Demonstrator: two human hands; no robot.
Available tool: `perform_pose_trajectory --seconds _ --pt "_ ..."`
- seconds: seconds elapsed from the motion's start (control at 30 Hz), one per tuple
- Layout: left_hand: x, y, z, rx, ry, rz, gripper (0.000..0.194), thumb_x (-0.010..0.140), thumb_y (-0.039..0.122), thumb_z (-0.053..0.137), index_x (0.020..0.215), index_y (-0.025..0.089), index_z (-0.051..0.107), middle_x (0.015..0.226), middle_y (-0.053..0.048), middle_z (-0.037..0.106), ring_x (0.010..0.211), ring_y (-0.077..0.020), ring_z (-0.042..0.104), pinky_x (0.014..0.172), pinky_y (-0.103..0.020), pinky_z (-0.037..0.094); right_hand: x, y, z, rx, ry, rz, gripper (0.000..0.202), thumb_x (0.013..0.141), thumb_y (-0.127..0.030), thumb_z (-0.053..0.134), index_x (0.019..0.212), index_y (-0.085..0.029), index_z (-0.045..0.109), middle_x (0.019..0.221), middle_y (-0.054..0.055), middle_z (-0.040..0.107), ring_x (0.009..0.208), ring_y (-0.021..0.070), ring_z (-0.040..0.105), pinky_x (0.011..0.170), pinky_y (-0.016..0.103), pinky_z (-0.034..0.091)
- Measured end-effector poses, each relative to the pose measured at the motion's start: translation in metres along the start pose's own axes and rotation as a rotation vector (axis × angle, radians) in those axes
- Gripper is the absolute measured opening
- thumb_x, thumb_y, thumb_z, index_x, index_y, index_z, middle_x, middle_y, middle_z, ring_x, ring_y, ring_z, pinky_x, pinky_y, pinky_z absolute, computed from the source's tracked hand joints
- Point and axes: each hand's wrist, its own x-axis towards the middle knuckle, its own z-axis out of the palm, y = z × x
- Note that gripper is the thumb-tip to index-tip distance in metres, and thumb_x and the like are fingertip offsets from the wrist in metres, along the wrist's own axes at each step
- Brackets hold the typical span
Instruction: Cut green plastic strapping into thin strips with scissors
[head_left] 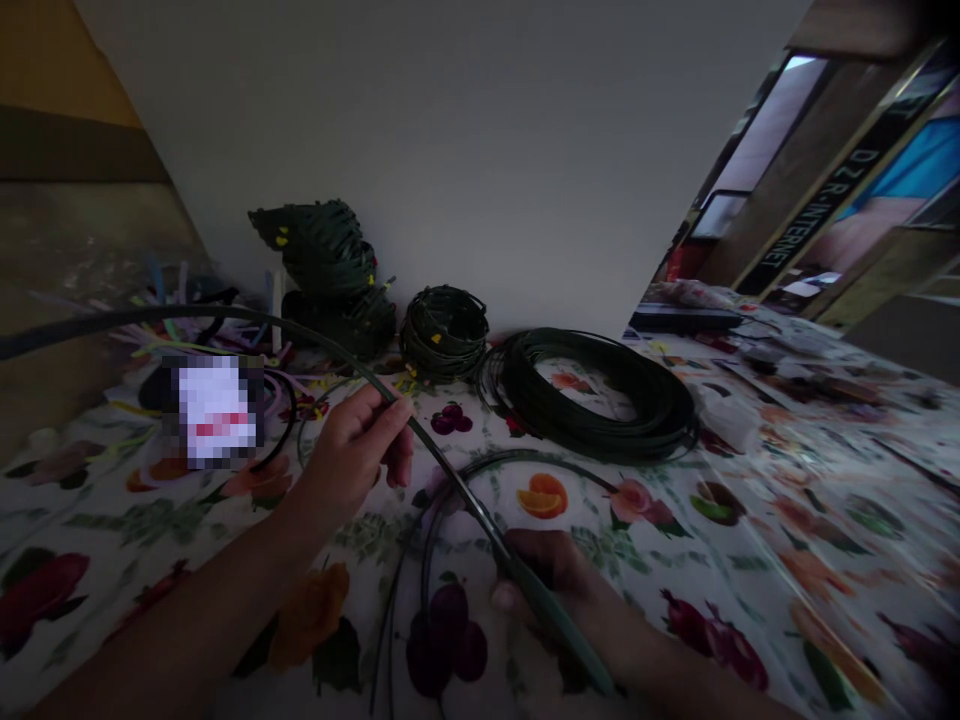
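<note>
A long dark green plastic strap (450,477) crosses in front of me, arching from the left edge down toward the lower right. My left hand (367,440) pinches it between thumb and fingers near the middle. Lower down, my right hand (551,580) is closed around the same strap, where it looks wider close to the camera. Thin dark strands (427,550) loop below the strap and hang toward the bottom edge. Behind my hands lies a large coil of dark green strap (600,440), and a small round woven basket (444,335) stands beside it.
More dark woven pieces (322,250) are stacked at the back left. Near them lie coloured strips (172,320) and a blurred white-and-red packet (217,410). A fruit-patterned cloth (345,560) covers the table. A pale board (450,130) stands behind; clear plastic (727,420) lies right.
</note>
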Motion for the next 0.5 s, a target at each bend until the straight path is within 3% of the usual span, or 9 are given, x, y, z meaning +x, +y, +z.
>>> perform_pose_trajectory --seconds 0.27,0.5 --pt "0.000 0.000 -0.001 0.012 0.010 -0.012 0.027 0.087 0.037 0.064 0.073 0.019 0.049 0.053 0.006 0.056 0.036 -0.0079 0.051 0.035 -0.017 0.035 0.001 0.004 -0.003 -0.031 0.001 0.025 0.043 0.075 -0.052 0.072 0.065 -0.019 0.046 0.049 -0.007 0.043 0.041 0.0058 0.036 0.038 0.019 0.024" --pt "0.009 0.009 -0.022 0.052 0.128 0.194 0.019 0.085 0.029 0.066 0.075 0.019 0.052 0.054 0.006 0.058 0.038 -0.0072 0.053 0.039 -0.018 0.039 0.001 -0.001 -0.003 -0.031 -0.022 0.078 0.034 0.074 -0.043 0.073 0.068 -0.018 0.052 0.054 -0.006 0.047 0.045 0.0067 0.039 0.041 0.018 0.028"
